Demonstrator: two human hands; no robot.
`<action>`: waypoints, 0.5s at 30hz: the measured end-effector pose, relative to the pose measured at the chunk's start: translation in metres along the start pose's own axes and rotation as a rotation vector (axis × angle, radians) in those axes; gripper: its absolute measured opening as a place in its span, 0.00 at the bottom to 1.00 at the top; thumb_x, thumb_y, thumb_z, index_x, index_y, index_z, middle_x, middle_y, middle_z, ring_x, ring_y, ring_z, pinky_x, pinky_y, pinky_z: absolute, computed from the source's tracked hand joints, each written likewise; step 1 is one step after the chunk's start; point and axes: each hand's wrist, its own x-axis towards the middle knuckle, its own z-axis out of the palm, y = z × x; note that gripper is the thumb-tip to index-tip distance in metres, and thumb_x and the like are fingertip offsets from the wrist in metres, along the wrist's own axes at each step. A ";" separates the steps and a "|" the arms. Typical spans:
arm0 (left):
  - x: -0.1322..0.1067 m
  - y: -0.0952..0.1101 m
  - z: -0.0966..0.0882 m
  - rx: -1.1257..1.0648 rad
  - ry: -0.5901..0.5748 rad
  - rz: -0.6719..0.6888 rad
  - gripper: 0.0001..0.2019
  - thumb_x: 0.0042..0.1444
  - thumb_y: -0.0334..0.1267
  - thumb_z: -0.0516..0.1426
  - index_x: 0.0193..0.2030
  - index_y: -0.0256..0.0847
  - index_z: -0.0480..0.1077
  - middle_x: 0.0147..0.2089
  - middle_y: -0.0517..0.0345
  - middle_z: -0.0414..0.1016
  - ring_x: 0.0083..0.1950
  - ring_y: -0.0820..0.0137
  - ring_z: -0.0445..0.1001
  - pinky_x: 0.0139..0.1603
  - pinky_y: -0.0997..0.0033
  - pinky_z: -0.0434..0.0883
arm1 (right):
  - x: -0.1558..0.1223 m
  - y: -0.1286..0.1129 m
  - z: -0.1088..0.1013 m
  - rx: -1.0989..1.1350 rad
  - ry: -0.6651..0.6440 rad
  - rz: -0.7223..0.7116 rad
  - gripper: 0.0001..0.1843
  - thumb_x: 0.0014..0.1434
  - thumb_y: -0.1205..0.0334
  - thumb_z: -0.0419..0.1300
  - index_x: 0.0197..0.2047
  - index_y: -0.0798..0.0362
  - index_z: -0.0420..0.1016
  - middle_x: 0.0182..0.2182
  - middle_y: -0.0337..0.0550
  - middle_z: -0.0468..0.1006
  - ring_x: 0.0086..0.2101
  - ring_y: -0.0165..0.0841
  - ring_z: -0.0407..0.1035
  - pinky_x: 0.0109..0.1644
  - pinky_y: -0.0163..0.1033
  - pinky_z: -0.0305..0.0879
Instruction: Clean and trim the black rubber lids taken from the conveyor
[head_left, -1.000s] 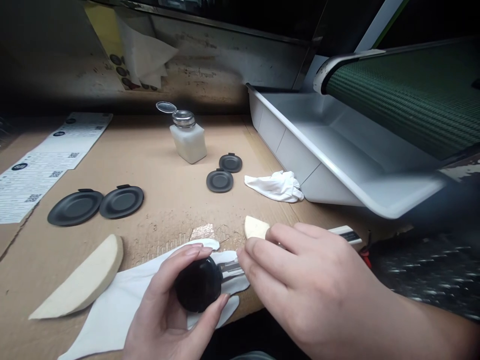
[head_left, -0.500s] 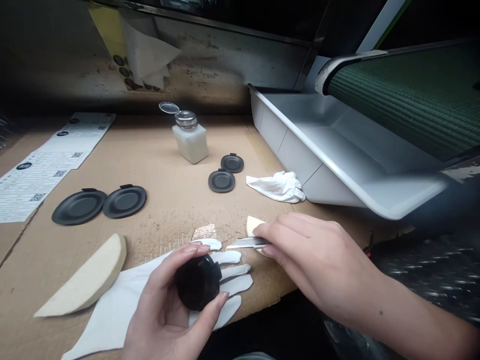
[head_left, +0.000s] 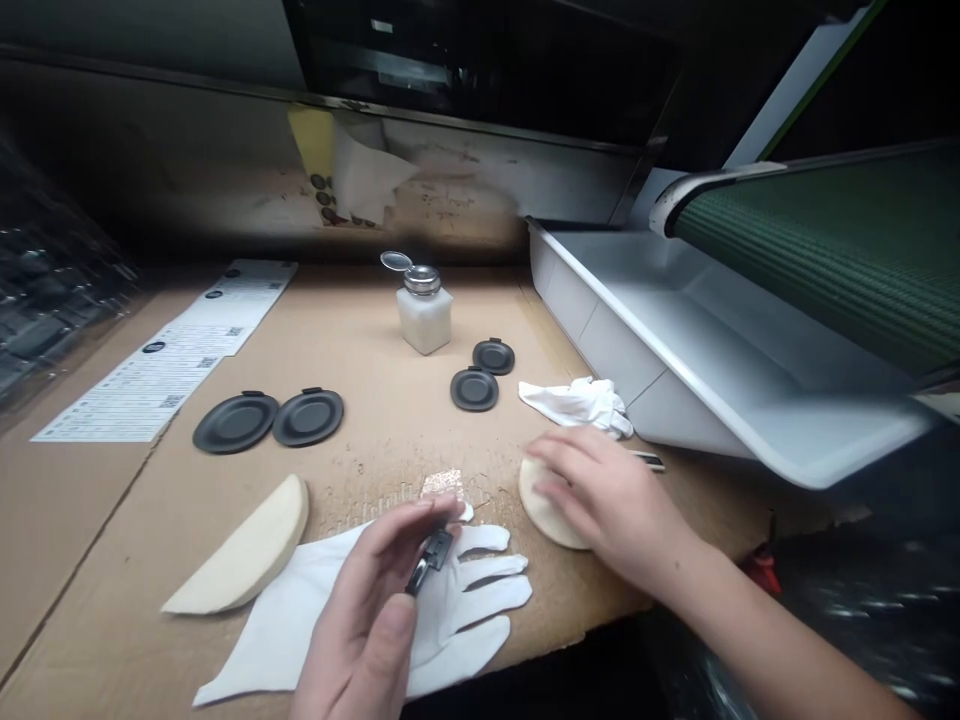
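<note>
My left hand (head_left: 375,610) is closed around a small black round case (head_left: 429,562), turned nearly edge-on with its clasp side up. It hovers over a white glove (head_left: 480,600) lying flat, fingers to the right. My right hand (head_left: 600,490) rests over a round cream sponge pad (head_left: 544,505), fingers loosely apart and partly covering it; whether they touch it is hard to see. Just beyond that hand, one end of the cutter knife (head_left: 649,461) shows on the table, the rest hidden. A half-round cream pad (head_left: 247,550) lies left of the glove.
Black round lids (head_left: 309,417) lie in two pairs on the cardboard. A pump bottle (head_left: 424,318) with its cap flipped up stands behind. A crumpled white cloth (head_left: 581,403) touches the grey bin (head_left: 652,330), below a green conveyor belt (head_left: 825,250). Label sheets (head_left: 150,390) lie left.
My right hand has let go of the cutter knife and moved onto the round pad. My left hand has tilted the black case from face-up to edge-on. The camera view has shifted.
</note>
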 end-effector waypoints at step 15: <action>0.014 -0.006 -0.013 -0.482 -0.052 -0.158 0.12 0.57 0.48 0.51 0.34 0.42 0.64 0.34 0.51 0.77 0.35 0.64 0.75 0.35 0.66 0.70 | 0.153 -0.063 0.038 -0.096 -0.174 -0.024 0.12 0.63 0.59 0.49 0.35 0.51 0.73 0.34 0.39 0.74 0.36 0.30 0.67 0.36 0.34 0.60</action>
